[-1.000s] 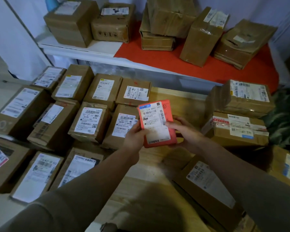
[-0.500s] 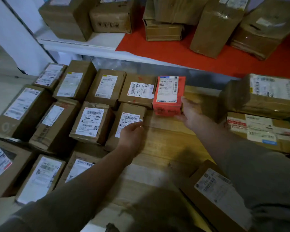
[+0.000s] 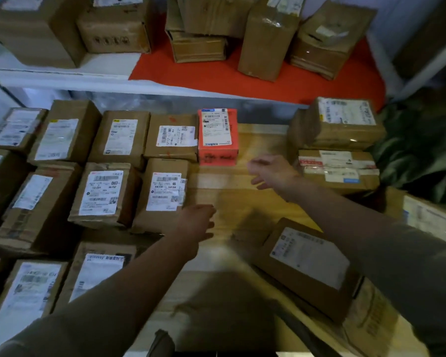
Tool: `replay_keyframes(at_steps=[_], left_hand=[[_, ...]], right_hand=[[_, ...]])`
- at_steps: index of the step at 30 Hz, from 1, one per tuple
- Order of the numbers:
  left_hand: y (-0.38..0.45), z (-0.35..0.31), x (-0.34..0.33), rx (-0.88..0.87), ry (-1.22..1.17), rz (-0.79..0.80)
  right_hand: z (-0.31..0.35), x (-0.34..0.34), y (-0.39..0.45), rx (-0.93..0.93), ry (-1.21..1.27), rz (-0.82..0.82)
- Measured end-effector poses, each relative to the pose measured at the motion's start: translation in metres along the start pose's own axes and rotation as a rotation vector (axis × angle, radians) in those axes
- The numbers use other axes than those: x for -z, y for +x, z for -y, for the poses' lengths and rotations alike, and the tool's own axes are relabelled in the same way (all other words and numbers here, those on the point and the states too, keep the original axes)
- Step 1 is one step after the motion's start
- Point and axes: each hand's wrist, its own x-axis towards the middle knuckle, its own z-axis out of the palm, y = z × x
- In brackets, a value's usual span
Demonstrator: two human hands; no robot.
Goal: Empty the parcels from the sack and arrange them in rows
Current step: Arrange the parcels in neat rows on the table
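Nearest us, a flat carton (image 3: 307, 266) lay on the wood floor (image 3: 242, 197), in front and to the right of the red box (image 3: 217, 136). We judged it stiff corrugated board, light enough for one hand, best gripped by its long edges; its glossy paper label looked slick.

Our left hand (image 3: 193, 228) hung loosely curled and empty, in front of the red box, beside the taped brown box (image 3: 162, 194) that sat in the second row. Our right hand (image 3: 271, 171) was spread open, holding nothing, just right of the red box and apart from it.

The red box sat at the right end of the far row, touching the brown carton (image 3: 171, 137) on its left. It looked smooth, rigid and small, probably light; its short sides were the place to pinch.

Right of it stood two stacked, tape-wrapped parcels (image 3: 337, 148), their wrap shiny and likely slippery. Beyond the red box, more cartons stood on a shelf with a red cloth (image 3: 281, 86). No sack was in view.
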Motion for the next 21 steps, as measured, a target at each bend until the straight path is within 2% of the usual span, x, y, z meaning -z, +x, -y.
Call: replay_keyframes(at_steps=[5,8,14,16,21], left_hand=[[-0.035,0.032,-0.018,0.131,0.101,0.164],[-0.053,0.055,-0.03,0.202,0.113,0.228],[-0.088,0.092,-0.059,0.314,-0.001,0.346],[-0.1,0.101,-0.073,0.34,-0.058,0.386],[-0.118,0.108,-0.108,0.364,-0.236,0.424]], right_hand=[[-0.011,0.025,-0.06,0.094,-0.207,-0.046],[-0.022,0.039,-0.093,0.15,-0.432,-0.098],[-0.052,0.068,-0.128,-0.078,-0.92,-0.094],[-0.058,0.072,-0.128,-0.143,-0.954,-0.06],[-0.067,0.078,-0.13,-0.174,-0.839,0.035]])
